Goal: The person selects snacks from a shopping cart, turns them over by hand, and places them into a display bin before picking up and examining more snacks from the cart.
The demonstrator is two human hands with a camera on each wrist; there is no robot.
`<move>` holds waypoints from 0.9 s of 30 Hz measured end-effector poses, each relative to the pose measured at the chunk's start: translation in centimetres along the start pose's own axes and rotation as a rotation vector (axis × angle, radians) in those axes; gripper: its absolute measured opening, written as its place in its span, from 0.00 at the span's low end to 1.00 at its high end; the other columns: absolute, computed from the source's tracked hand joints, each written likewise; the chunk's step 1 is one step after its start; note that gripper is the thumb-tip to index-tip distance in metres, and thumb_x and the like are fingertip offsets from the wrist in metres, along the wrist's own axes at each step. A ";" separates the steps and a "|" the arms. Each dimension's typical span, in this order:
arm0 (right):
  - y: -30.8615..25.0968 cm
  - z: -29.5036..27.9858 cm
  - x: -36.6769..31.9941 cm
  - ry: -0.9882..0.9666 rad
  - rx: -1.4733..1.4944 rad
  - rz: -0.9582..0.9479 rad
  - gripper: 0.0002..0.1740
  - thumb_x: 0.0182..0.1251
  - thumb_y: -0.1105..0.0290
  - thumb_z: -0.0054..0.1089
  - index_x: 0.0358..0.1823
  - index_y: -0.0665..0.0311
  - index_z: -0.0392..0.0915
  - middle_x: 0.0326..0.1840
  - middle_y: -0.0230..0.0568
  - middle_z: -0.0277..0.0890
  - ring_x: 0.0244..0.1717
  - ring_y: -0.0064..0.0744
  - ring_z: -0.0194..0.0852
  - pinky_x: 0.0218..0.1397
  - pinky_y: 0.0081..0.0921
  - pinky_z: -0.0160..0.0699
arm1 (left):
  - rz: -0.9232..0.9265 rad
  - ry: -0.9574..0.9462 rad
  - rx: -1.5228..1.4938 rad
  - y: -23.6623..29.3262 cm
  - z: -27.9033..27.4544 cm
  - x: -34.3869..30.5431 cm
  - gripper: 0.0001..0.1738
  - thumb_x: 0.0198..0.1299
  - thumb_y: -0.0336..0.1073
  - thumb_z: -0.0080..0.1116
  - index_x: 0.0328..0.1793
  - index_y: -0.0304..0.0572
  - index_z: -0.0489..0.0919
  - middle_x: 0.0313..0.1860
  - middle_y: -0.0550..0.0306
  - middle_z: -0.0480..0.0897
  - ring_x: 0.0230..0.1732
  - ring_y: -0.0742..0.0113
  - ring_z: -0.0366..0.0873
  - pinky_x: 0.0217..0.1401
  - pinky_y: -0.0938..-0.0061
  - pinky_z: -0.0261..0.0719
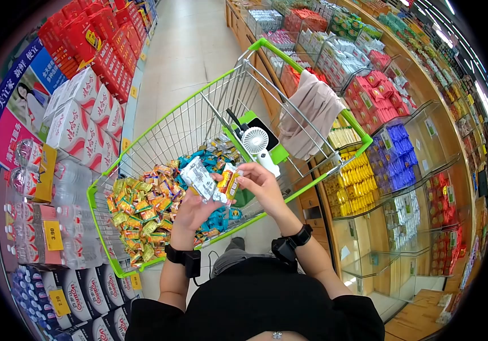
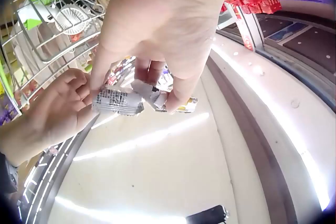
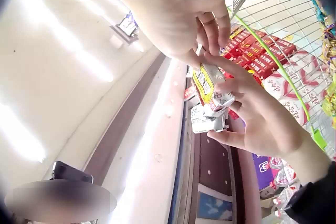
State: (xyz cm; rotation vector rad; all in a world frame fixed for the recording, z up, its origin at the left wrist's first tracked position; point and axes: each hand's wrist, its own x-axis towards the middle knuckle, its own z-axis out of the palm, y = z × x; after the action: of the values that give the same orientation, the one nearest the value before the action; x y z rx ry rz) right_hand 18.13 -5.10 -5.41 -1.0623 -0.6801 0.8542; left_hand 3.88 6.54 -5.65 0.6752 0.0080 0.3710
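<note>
My left hand (image 1: 192,211) holds two small wrapped packets side by side in front of the cart. One packet is silver-white with dark print (image 1: 199,179); the other is a yellow packet with red and white parts (image 1: 228,184). At the yellow one's far end, my right hand (image 1: 262,185) pinches with thumb and forefinger. From the right wrist, the white packet (image 3: 206,120) hangs below the yellow packet (image 3: 203,84), both in the left fingers. The left wrist view has the left hand (image 2: 157,27) above a silver wrapper (image 2: 119,102).
A green-rimmed shopping cart (image 1: 167,116) holds piles of gold-orange packets (image 1: 142,213) and blue packets (image 1: 215,219). A white handheld fan (image 1: 255,140) and a pinkish cloth (image 1: 310,113) are at its seat end. Snack shelves (image 1: 389,142) line the right, stacked drink cartons (image 1: 79,131) the left.
</note>
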 end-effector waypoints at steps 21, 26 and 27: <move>-5.8 -1.2 -2.8 0.340 0.071 -0.035 0.19 0.63 0.72 0.47 0.53 0.59 0.54 0.47 0.36 0.63 0.41 0.22 0.72 0.36 0.20 0.79 | 0.033 -0.059 0.120 -1.6 3.4 0.2 0.31 0.48 0.43 0.59 0.56 0.35 0.64 0.52 0.44 0.71 0.54 0.52 0.69 0.53 0.54 0.67; -5.5 -1.8 -3.3 0.232 0.064 0.035 0.34 0.52 0.79 0.58 0.58 0.60 0.51 0.54 0.42 0.61 0.47 0.28 0.70 0.45 0.23 0.74 | 0.130 0.078 0.286 -1.8 3.9 0.2 0.29 0.48 0.42 0.58 0.54 0.37 0.64 0.48 0.48 0.72 0.45 0.58 0.71 0.46 0.62 0.69; -5.6 -1.7 -3.5 0.164 0.047 -0.013 0.35 0.50 0.80 0.59 0.58 0.60 0.51 0.55 0.43 0.60 0.49 0.30 0.68 0.47 0.24 0.73 | 0.129 0.080 0.284 -1.8 4.0 0.2 0.29 0.48 0.42 0.58 0.54 0.37 0.64 0.48 0.48 0.72 0.45 0.58 0.71 0.46 0.62 0.69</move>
State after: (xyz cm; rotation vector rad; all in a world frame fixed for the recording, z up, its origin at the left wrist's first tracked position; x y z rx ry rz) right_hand 19.24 -10.18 -1.01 -1.0714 -0.5264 0.7595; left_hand 5.19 2.91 -3.62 0.9436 0.0946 0.5263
